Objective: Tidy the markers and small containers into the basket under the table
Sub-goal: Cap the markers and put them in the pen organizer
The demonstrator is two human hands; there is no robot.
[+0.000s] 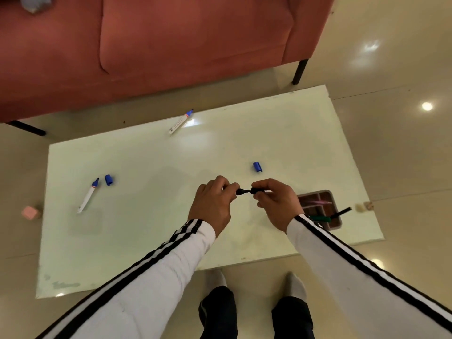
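Over the middle of the glass table [151, 241], my left hand [212, 206] and my right hand [276, 204] hold a black marker [247, 191] between them. The left pinches its black cap end and the right grips the body. Two uncapped blue markers lie on the glass, one at the left [88, 195] and one at the far edge [181, 121]. Two loose blue caps rest apart, one near the left marker [108, 179] and one beyond my right hand [257, 166]. The compartmented basket [330, 195] shows through the glass at the right, with pens in it.
A red sofa [171, 45] stands beyond the table with dark legs [300, 70]. A pink block [29, 212] sits on the floor at the left, and small beige pieces [364, 206] lie at the right. My feet [254, 285] stand at the near edge.
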